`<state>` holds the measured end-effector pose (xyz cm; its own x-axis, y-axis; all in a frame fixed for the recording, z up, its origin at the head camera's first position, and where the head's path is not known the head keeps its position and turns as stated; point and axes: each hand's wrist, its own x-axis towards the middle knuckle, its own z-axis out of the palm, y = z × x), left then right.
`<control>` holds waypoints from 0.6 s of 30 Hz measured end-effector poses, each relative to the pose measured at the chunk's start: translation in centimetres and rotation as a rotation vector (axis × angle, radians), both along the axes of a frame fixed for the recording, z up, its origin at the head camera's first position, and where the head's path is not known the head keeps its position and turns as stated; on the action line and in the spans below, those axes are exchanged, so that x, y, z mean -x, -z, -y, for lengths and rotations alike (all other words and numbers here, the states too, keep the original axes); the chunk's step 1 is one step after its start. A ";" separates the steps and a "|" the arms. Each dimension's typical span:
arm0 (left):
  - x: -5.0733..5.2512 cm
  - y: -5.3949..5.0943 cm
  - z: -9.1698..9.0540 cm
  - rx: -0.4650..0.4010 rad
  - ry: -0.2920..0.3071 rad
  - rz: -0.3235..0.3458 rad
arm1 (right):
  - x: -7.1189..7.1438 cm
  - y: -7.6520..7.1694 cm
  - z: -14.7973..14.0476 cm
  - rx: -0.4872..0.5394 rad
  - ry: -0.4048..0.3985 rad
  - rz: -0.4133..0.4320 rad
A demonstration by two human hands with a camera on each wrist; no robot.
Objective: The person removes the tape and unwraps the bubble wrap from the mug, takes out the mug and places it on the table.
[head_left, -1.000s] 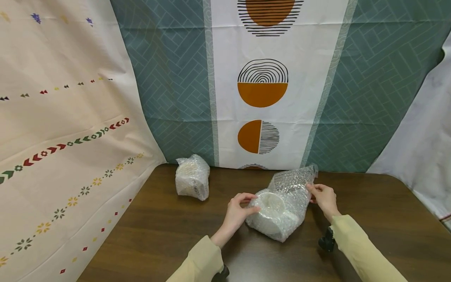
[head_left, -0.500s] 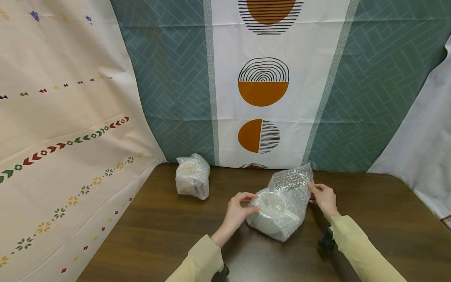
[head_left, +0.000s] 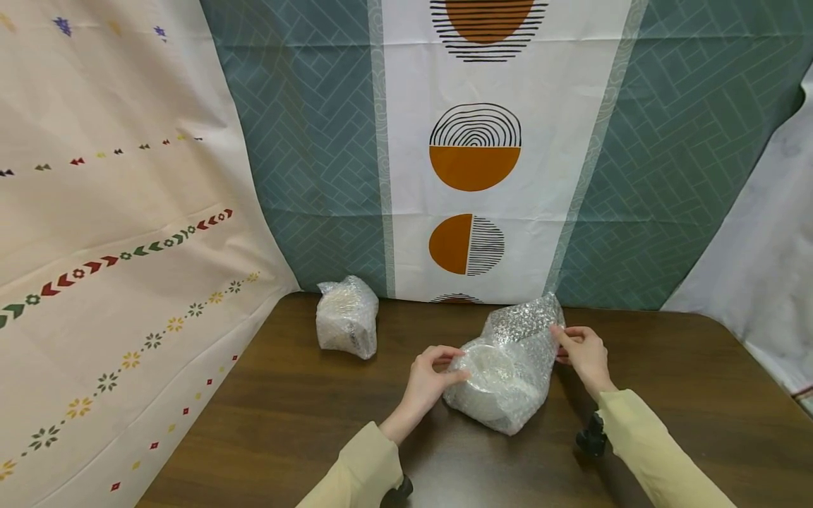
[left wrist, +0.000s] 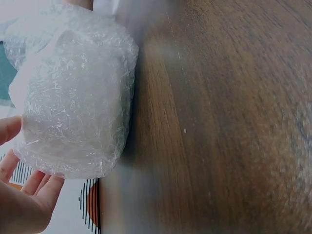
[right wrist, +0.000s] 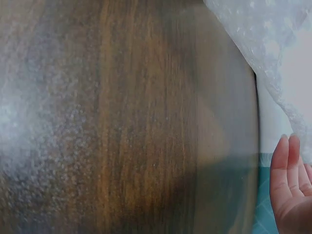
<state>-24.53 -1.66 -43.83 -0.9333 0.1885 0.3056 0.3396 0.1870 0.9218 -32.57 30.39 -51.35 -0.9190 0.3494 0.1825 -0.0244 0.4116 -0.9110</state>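
A white round-rimmed vessel, like a cup or bowl, lies in bubble wrap (head_left: 485, 402) on the table in front of me. My left hand (head_left: 427, 377) holds its left side, thumb and fingers spread across the rim through the wrap. The left wrist view shows this wrapped vessel (left wrist: 78, 92) close up, with the fingers (left wrist: 46, 192) against one end. A loose flap of bubble wrap (head_left: 524, 319) stretches toward the back right, and my right hand (head_left: 584, 356) pinches its right edge. In the right wrist view, that wrap (right wrist: 273, 39) partly hides what the right fingertips touch.
A second bubble-wrapped bundle (head_left: 347, 321) stands at the back left of the dark wooden table (head_left: 286, 416). Patterned cloth (head_left: 317, 176) hangs behind the table, and a cream cloth (head_left: 159, 282) drapes along the left side.
The far corner of the bubble-wrap flap has drawn slightly left and folded inward, the right hand still on its edge. The left hand and the vessel have stayed in place.
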 end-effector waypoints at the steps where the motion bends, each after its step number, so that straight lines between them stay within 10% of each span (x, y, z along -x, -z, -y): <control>1: 0.0 0.0 0.0 -0.001 0.001 -0.001 | 0.1 0.2 -0.1 0.003 0.003 -0.008; 9: -2.1 -3.2 0.4 -0.058 0.030 0.015 | -1.0 -1.4 0.7 0.026 0.008 -0.059; 18: -2.0 -3.2 0.1 -0.079 0.050 0.027 | 0.7 0.3 -1.0 0.007 0.068 -0.170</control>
